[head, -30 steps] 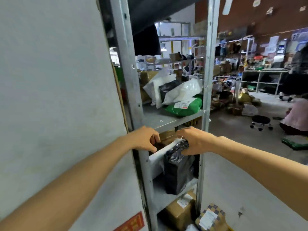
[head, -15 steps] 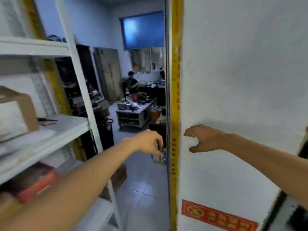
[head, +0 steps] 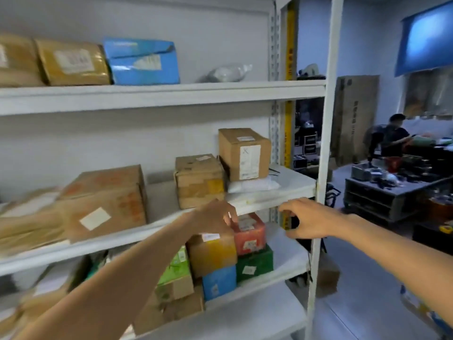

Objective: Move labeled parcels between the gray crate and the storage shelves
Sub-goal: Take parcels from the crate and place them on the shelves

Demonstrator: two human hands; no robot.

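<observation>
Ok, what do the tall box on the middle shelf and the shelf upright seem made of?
Tall box: likely cardboard, matte brown, folded edges, white paper label. Shelf upright: probably painted metal, white, thin and straight; blur leaves the finish uncertain.

A cluttered gray workbench (head: 382, 192) stands on the floor. Behind it sits a person in dark clothes (head: 395, 137). Above it hangs a blue sheet (head: 426, 38), and left of it leans a tall flat carton (head: 355, 119).
</observation>
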